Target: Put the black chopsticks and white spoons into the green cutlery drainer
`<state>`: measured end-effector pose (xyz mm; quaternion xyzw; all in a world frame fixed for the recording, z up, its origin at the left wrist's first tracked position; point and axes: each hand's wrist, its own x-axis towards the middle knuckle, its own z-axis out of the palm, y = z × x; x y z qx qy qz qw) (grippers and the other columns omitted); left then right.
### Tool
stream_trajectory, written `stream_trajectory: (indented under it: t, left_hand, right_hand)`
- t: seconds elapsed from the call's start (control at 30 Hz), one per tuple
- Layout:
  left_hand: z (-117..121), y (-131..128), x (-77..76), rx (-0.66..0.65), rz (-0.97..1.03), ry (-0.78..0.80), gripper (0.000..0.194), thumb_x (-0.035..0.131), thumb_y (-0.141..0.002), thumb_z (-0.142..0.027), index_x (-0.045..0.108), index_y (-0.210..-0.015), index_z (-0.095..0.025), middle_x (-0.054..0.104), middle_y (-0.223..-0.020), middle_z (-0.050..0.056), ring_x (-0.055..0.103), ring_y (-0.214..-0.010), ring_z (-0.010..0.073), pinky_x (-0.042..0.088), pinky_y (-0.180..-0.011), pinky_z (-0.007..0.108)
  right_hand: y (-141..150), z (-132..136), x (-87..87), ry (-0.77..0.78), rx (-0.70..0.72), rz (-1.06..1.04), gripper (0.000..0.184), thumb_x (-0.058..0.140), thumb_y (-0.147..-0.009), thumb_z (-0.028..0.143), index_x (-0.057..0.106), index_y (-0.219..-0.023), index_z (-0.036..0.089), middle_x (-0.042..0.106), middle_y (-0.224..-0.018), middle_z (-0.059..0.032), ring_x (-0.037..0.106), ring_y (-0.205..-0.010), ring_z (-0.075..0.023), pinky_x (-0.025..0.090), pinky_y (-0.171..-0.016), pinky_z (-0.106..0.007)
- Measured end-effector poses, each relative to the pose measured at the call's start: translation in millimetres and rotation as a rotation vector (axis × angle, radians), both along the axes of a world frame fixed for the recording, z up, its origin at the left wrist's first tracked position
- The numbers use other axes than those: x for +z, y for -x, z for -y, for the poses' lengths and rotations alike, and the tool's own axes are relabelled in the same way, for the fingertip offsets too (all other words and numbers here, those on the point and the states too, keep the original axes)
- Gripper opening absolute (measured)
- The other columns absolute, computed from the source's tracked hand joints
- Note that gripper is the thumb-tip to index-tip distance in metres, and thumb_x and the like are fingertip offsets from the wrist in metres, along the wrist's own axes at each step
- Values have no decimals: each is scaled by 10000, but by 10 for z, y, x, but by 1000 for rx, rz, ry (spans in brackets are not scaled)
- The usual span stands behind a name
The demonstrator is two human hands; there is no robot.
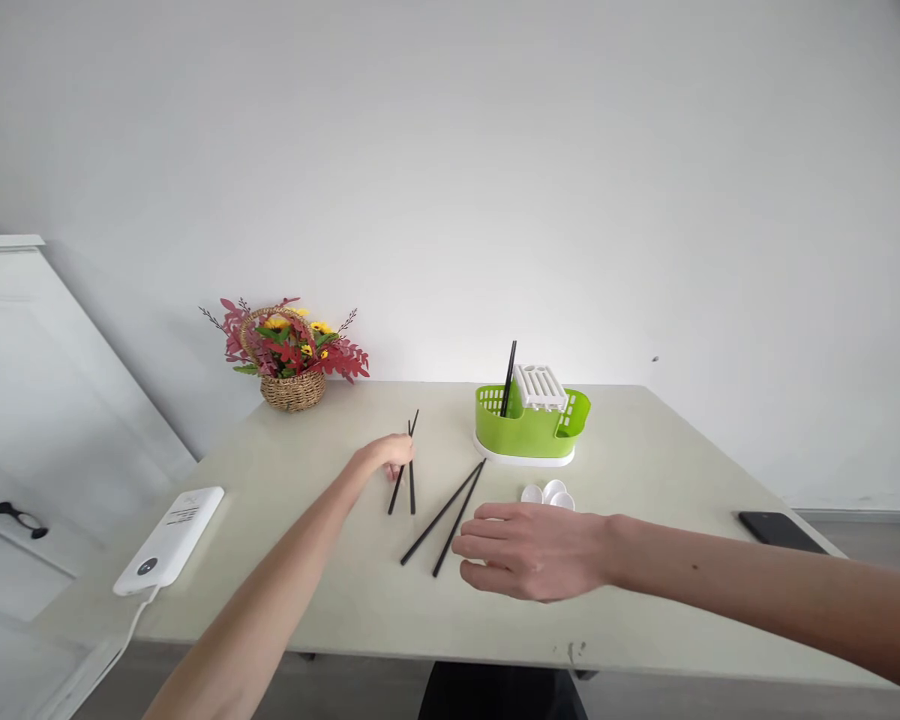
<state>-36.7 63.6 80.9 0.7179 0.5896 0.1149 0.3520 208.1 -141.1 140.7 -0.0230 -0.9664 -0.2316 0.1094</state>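
Note:
My left hand point(392, 452) is closed around a pair of black chopsticks point(411, 485), which cross each other under the fingers. To the right, another pair of black chopsticks point(447, 520) lies on the table, the far tips touching and the near ends spread. My right hand point(521, 550) hovers palm down beside this second pair, fingers extended and slightly apart, with nothing visible in it. Several white spoons point(554, 492) lie just beyond it, their lower parts hidden by the hand. Behind them is a green cutlery holder point(525, 434) with black chopsticks point(508, 380) standing in its left compartment.
A woven basket of artificial flowers point(292, 390) stands at the back left of the pale table point(330, 600). A white power bank point(169, 540) with a cable is at the left edge, a black phone point(780, 532) at the right. A white cabinet point(52, 400) stands left.

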Motion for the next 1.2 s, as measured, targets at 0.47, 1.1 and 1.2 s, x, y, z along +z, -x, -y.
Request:
stream_trajectory:
  t: [0.47, 1.1, 1.2]
  left_hand:
    - [654, -686, 698, -116, 731, 173, 218, 348, -1125, -404, 360, -994, -230, 819, -989, 143, 804, -721, 211, 652, -817, 420]
    - [1013, -972, 672, -229, 969, 247, 519, 674, -967, -598, 705, -1259, -170, 758, -1305, 166, 786, -1067, 287, 581, -1046, 451]
    - [1000, -1000, 657, -236, 976, 298, 521, 730, -931, -586, 736, -1252, -177, 751, -1323, 160, 766, -1135, 300, 565, -1084, 457]
  right_hand:
    - [46, -115, 70, 1721, -877, -791, 471, 419, -1063, 611, 633, -1176, 207, 745, -1194, -145, 760, -1031, -226, 647, -814, -374]
    - [88, 301, 73, 1988, -891, -1331, 450, 601, -957, 661, 553, -875, 221, 312, -616, 112, 228, -534, -81, 266, -467, -225]
    - [27, 321, 20, 1974, -906, -1284, 405, 502, -1023, 611, 547, -914, 223, 320, -625, 109, 233, -531, -84, 263, -459, -224]
